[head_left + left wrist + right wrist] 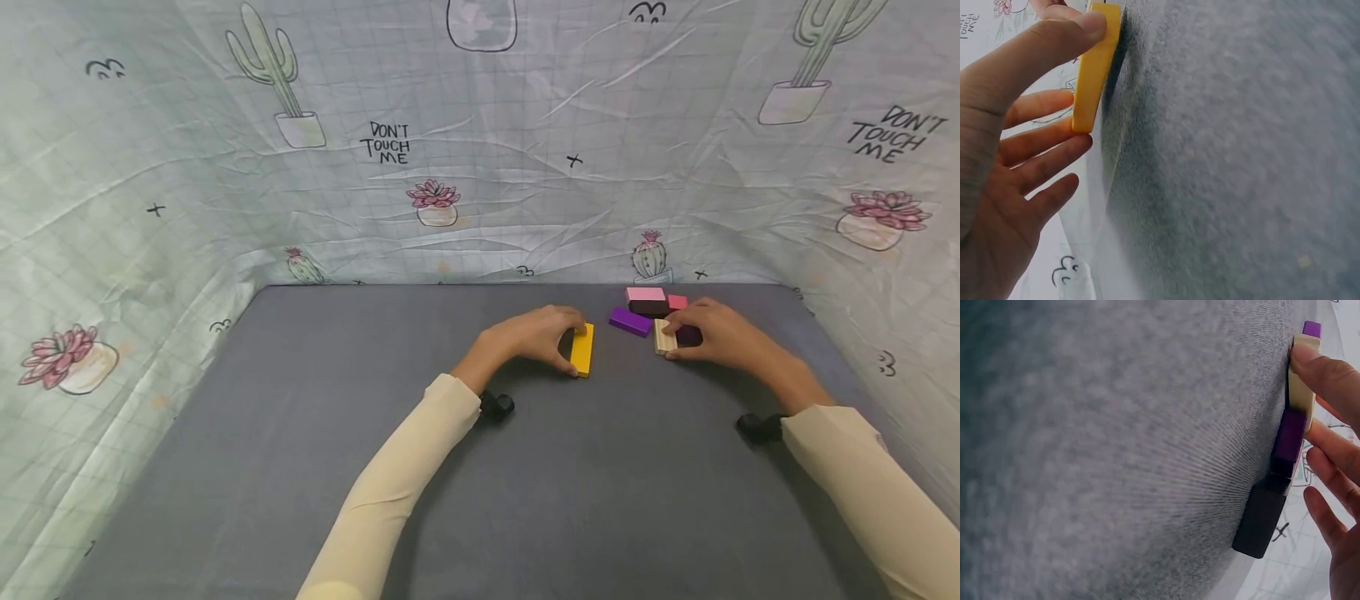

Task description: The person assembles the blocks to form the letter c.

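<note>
Two blocks held: a yellow block (582, 352) and a pale wooden block (663, 340)

The yellow block is long and slim, evenly coloured, with smooth faces and crisp, straight edges. It is at the gray counter (570, 500), left of the other blocks and apart from them; whether its whole underside touches the surface I cannot tell. The left hand (534, 333) grips it by its ends between thumb and fingers, the remaining fingers spread loosely.

The wooden block is cream-coloured with faint streaks along its face. The fingers of the right hand (716, 335) pinch it, thumb on the near end. Just left of it lies a bright purple block (630, 322); behind are a light pink block (646, 293) and a red-pink block (677, 302). A dark purple block (1289, 442) sits right beside it.
</note>
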{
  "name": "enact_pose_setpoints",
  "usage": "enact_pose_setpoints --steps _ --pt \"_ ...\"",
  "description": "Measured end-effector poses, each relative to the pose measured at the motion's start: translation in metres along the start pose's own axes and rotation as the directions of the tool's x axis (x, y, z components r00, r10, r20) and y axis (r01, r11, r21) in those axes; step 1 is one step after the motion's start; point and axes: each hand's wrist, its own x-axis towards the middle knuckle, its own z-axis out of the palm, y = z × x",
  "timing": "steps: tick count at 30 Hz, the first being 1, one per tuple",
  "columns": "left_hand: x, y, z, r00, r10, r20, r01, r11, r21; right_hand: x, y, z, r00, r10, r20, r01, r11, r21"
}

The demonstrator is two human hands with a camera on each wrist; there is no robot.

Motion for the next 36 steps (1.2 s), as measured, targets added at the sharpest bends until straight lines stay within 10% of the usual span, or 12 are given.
enact_pose_setpoints --steps 19,36 --pt "-0.029 -0.006 -0.005 0.997 0.016 -0.074 -0.017 1.000 -0.008 -0.011 -0.022 -0.011 0.989 -0.098 -0.114 0.095 0.995 -0.030" --pt "-0.066 -0.014 -0.015 0.992 -0.026 -0.127 0.021 0.999 -0.041 -0.025 -0.035 -0.011 0.934 -0.226 -0.277 0.212 0.974 -0.082"
